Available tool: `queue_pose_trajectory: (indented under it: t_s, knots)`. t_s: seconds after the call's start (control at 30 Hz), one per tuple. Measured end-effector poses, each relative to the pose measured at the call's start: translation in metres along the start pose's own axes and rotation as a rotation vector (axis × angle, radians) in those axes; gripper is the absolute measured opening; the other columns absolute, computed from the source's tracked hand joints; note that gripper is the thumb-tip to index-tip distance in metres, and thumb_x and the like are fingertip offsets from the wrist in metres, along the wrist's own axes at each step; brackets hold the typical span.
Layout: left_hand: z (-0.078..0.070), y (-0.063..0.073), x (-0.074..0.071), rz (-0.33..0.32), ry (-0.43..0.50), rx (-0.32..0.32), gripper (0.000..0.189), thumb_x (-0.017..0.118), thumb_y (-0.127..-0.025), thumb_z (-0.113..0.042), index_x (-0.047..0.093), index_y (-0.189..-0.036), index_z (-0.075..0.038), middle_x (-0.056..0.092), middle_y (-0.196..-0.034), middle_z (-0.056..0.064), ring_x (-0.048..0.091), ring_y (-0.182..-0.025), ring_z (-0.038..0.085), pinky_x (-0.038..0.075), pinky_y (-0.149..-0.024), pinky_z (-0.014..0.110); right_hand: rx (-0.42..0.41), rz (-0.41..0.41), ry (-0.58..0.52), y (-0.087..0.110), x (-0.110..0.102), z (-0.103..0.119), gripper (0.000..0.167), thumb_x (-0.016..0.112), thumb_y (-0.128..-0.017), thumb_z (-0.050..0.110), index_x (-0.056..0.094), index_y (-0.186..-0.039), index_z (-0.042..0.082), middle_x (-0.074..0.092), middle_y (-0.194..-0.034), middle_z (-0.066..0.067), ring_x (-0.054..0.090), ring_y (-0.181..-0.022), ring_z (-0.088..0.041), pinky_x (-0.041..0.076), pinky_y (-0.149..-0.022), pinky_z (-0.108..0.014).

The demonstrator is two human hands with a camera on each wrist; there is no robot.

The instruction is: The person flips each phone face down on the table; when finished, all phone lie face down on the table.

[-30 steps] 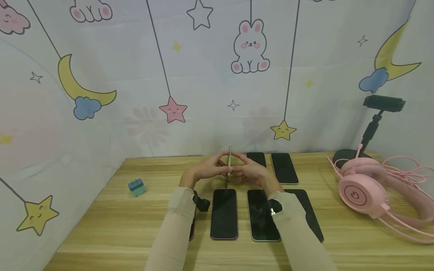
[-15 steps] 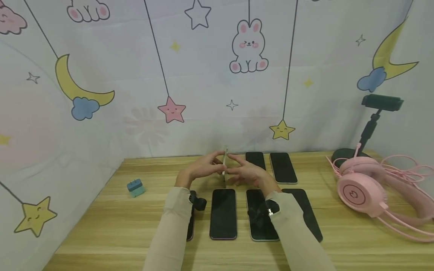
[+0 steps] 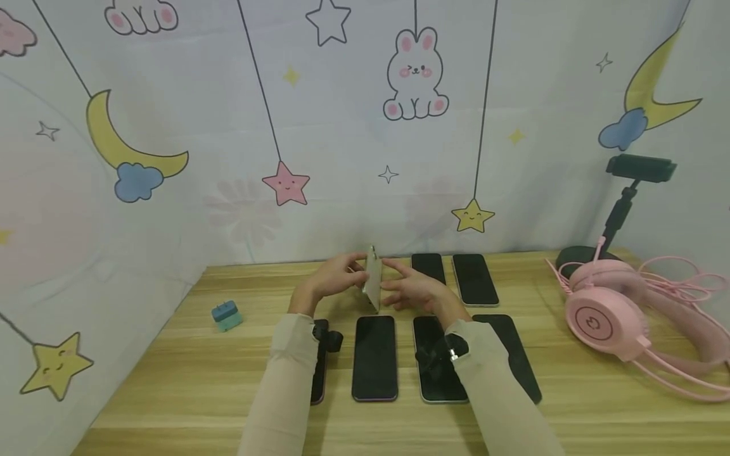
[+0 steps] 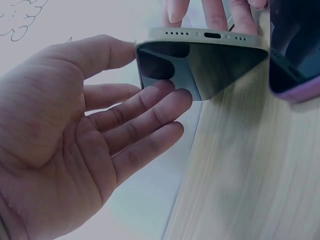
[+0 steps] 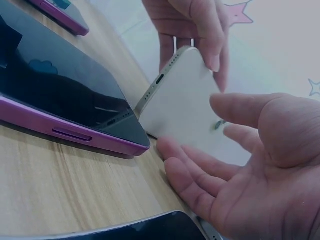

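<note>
A pale-backed smartphone [image 3: 372,282] stands on edge above the table, its dark screen facing left. My left hand [image 3: 329,280] holds it by an edge; in the left wrist view the thumb is at the corner and several fingers [image 4: 150,112] lie on the screen side. The phone's port end [image 4: 212,35] faces that camera. My right hand [image 3: 419,288] is beside the pale back with fingers spread and loosely bent; in the right wrist view its fingertips [image 5: 170,147] are close to the back, and whether they touch is unclear. A purple-framed phone [image 3: 374,358] lies just in front.
More dark-screened phones lie around: one under the left wrist [image 3: 319,373], a phone [image 3: 439,373] and a larger dark device [image 3: 516,354] by the right arm, two at the back [image 3: 476,280]. A blue-green plug [image 3: 227,315] is left; pink headphones [image 3: 607,320] and a black stand [image 3: 621,209] are right.
The held phone has shifted a little left and turned, so its pale back shows more to the head view. My right fingers have come away from its upper edge.
</note>
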State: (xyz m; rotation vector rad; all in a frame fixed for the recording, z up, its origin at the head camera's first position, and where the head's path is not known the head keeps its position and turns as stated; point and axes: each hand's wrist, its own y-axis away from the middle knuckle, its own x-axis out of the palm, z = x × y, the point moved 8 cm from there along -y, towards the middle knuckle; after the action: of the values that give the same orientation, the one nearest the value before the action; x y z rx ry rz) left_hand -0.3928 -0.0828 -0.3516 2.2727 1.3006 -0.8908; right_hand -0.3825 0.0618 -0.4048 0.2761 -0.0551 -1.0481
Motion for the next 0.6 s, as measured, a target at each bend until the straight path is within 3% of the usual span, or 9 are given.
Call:
queue_pose_trajectory:
  t_s: [0.33, 0.6]
  knots:
    - [0.0019, -0.0026, -0.0025, -0.023, -0.064, 0.014, 0.058, 0.056, -0.095, -0.012, 0.042, -0.147, 0.007, 0.069, -0.108, 0.018, 0.067, -0.091, 0.022, 0.051, -0.082, 0.037, 0.022, -0.030, -0.039, 0.0008, -0.0022, 0.0003, 0.065, 0.050, -0.106, 0.014, 0.017, -0.162, 0.024, 0.042, -0.150, -0.021, 0.063, -0.109, -0.028, 0.051, -0.076, -0.032]
    - [0.0099, -0.0060, -0.0018, -0.018, -0.155, -0.009, 0.052, 0.059, -0.098, -0.012, 0.046, -0.144, 0.007, 0.069, -0.106, 0.017, 0.065, -0.093, 0.023, 0.052, -0.081, 0.036, 0.013, -0.031, -0.025, 0.0021, -0.0032, 0.0016, 0.064, 0.050, -0.105, 0.009, 0.020, -0.161, 0.017, 0.033, -0.154, -0.024, 0.058, -0.119, -0.034, 0.051, -0.085, -0.035]
